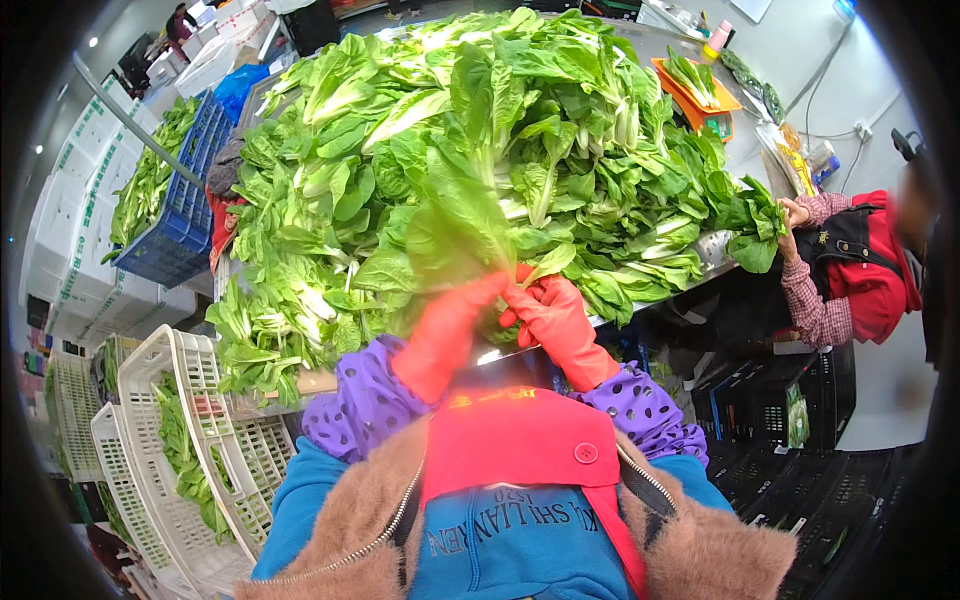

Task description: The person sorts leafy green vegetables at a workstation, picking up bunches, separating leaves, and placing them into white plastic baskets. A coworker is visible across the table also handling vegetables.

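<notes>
Both my hands wear red rubber gloves and meet over the near edge of a metal table (711,251). My left hand (450,330), blurred, is closed around the base of a leafy green (461,232), whose broad leaves spread up and left, also blurred. Right against it, my right hand (559,322) has curled fingers, with a small leaf (555,260) at its fingertips. Just beyond both hands lies a large heap of leafy greens (420,120) with pale stems, covering much of the table.
At right, a co-worker (862,262) holds a bunch of greens (754,225). Greens lie on an orange scale (731,101). Left stand a blue crate (172,240), white crates (202,420) with greens and stacked white boxes (75,202). Black crates (810,487) sit lower right. Another person's sleeve (225,169) shows left.
</notes>
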Motion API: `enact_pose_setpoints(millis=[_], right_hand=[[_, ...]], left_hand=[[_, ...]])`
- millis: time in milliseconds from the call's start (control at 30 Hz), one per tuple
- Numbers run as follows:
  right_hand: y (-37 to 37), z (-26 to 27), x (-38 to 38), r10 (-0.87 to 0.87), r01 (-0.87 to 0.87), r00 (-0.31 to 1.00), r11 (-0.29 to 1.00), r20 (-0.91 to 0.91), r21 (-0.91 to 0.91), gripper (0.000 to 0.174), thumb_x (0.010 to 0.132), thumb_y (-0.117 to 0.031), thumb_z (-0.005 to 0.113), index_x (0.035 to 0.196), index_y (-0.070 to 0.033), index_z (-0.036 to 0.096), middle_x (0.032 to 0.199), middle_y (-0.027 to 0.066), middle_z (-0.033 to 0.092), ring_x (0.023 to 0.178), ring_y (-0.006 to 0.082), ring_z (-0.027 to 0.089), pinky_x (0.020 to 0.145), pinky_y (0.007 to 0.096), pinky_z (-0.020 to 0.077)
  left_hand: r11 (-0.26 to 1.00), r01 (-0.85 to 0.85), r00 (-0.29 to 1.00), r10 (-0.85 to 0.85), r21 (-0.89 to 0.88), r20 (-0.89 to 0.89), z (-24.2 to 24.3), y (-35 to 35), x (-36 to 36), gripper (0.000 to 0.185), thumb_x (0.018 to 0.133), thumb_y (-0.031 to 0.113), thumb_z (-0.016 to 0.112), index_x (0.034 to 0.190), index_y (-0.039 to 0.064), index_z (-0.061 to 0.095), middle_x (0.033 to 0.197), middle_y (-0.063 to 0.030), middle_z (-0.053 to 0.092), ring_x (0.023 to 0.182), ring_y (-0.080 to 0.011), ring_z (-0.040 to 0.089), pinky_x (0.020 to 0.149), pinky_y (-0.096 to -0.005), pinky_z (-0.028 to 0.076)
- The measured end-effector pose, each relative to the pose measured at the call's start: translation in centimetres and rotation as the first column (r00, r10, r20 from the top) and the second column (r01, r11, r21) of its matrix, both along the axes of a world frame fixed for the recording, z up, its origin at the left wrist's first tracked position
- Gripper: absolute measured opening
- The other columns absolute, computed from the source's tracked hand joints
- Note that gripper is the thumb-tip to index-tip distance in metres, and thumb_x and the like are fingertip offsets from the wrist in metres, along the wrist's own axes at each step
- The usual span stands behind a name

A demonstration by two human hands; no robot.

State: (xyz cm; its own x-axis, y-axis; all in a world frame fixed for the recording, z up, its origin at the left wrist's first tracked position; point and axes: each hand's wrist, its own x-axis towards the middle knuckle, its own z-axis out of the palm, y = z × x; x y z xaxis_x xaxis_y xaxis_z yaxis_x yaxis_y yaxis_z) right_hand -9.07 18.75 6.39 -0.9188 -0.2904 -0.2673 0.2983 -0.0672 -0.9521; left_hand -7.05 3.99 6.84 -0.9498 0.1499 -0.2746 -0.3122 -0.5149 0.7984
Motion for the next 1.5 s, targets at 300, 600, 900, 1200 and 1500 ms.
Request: enact_pose_setpoints(millis=[300,600,900,1200,1500], right_hand=[[1.2,0.6,1.7,-0.178,0.176,0.984,0.969,0.001,-0.172,0.019,0.096,-0.017,0.058,0.101,0.001,0.06,0.072,0.0115,0.066,0.046,0.0117,0.056,0.042,0.023,0.0433],[15.8,2.1,3.5,0.163,-0.199,0.967,0.963,0.198,0.183,0.035,0.084,-0.021,0.072,0.113,-0.004,0.064,0.082,0.0081,0.07,0.055,0.0128,0.06,0.051,0.0258,0.0474],[8.0,-1.4,-7.3,0.345,0.352,0.572,0.715,-0.744,0.603,0.023,0.087,-0.026,0.068,0.102,-0.008,0.071,0.087,0.0106,0.07,0.071,0.0186,0.067,0.065,0.0284,0.0513],[-2.0,-2.3,-14.0,0.204,0.004,0.915,0.858,-0.347,0.514,0.039,0.085,-0.033,0.069,0.109,-0.002,0.064,0.095,0.0157,0.067,0.08,0.029,0.066,0.072,0.0373,0.0521],[1.8,1.6,-7.1,0.053,-0.053,0.998,0.999,0.031,-0.013,0.028,0.089,-0.019,0.068,0.102,0.003,0.057,0.097,0.011,0.069,0.068,0.0161,0.066,0.057,0.0243,0.0508]], left_hand=[[0.972,-0.158,0.988,0.155,0.173,0.026,-2.4,1.6,-0.2,0.032,0.094,0.014,0.054,0.122,-0.001,0.058,0.117,-0.0081,0.062,0.109,-0.0202,0.056,0.096,-0.0332,0.042],[0.849,-0.147,0.977,0.204,0.508,-0.057,0.6,-3.0,-1.8,0.034,0.093,0.009,0.057,0.125,-0.001,0.055,0.125,-0.0112,0.06,0.118,-0.0244,0.056,0.104,-0.0432,0.046],[0.883,-0.215,0.96,0.269,0.418,-0.073,0.0,-3.6,-1.4,0.044,0.095,0.016,0.056,0.136,0.001,0.048,0.137,-0.0085,0.053,0.122,-0.0231,0.053,0.092,-0.0345,0.053],[0.896,-0.33,0.936,0.352,0.296,-0.022,-0.7,-4.9,1.1,0.05,0.091,0.015,0.058,0.137,-0.001,0.046,0.141,-0.0068,0.049,0.126,-0.0229,0.05,0.089,-0.0329,0.053],[0.939,-0.217,0.972,0.232,0.267,-0.027,-1.8,-3.1,0.2,0.047,0.092,0.012,0.051,0.135,-0.004,0.047,0.139,-0.0104,0.05,0.122,-0.0223,0.052,0.091,-0.0325,0.048]])
